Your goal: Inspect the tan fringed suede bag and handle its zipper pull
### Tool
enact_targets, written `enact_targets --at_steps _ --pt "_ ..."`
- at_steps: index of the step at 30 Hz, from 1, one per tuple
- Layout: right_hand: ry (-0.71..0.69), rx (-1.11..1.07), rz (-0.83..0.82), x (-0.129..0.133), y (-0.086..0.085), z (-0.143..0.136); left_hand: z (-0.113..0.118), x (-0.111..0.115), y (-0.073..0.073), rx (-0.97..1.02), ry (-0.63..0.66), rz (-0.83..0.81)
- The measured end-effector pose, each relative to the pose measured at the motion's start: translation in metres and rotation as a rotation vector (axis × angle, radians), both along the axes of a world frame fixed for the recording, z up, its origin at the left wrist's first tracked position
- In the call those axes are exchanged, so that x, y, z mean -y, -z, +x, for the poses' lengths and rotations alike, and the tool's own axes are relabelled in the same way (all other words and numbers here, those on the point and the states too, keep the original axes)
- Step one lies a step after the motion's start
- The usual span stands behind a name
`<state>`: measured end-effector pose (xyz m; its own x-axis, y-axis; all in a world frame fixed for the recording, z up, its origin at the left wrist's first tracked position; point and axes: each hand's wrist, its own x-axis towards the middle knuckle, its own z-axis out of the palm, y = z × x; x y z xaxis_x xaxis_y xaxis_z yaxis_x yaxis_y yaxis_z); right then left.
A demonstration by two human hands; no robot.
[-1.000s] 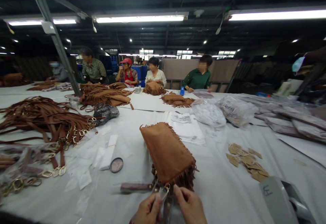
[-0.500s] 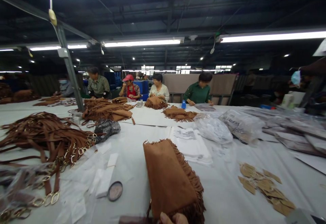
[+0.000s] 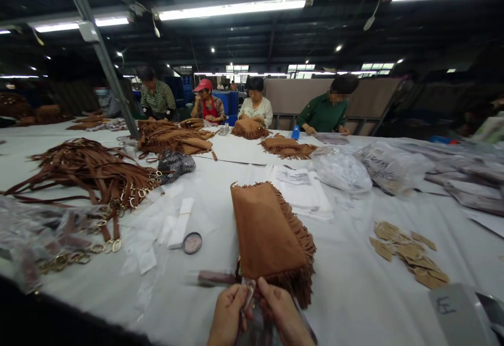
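A brown suede bag [image 3: 268,233] with fringe along its right and near edges lies on the white table [image 3: 354,288] straight ahead of me. At its near end, a plastic-wrapped strap clasp [image 3: 249,289] hangs off the bag's corner. My left hand [image 3: 226,317] and my right hand [image 3: 282,317] both pinch this clasp from either side, fingers closed on it. A dark strap piece [image 3: 214,278] lies on the table just left of the clasp.
A heap of brown straps with gold clasps [image 3: 90,170] fills the left. Nearby are white paper strips [image 3: 179,225], a round disc [image 3: 192,242], folded white bags [image 3: 303,191], brown tags [image 3: 409,259] and a grey device [image 3: 460,312]. Several people sit at the far side.
The view tilted up, leaving only a fingertip showing, then dropped back. Both hands show again on the clasp. The bag now lies a little straighter.
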<state>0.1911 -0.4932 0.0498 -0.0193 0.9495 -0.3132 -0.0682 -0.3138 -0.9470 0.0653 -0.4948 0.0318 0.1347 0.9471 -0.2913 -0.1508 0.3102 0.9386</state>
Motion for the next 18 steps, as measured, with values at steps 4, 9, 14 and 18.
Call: enact_targets --at_steps 4,9,14,18 --pt "0.041 -0.056 0.048 0.006 0.005 -0.008 0.000 0.002 0.004 -0.064 0.005 0.040" --pt "0.087 0.015 0.045 -0.006 0.007 -0.012 0.000 0.000 0.003 0.008 -0.019 -0.068" --pt "0.054 -0.063 0.019 -0.005 0.008 -0.011 -0.003 0.003 0.002 0.129 0.044 -0.140" --pt "0.102 -0.062 0.042 -0.003 0.007 -0.011 -0.006 0.006 0.001 0.112 0.108 -0.114"
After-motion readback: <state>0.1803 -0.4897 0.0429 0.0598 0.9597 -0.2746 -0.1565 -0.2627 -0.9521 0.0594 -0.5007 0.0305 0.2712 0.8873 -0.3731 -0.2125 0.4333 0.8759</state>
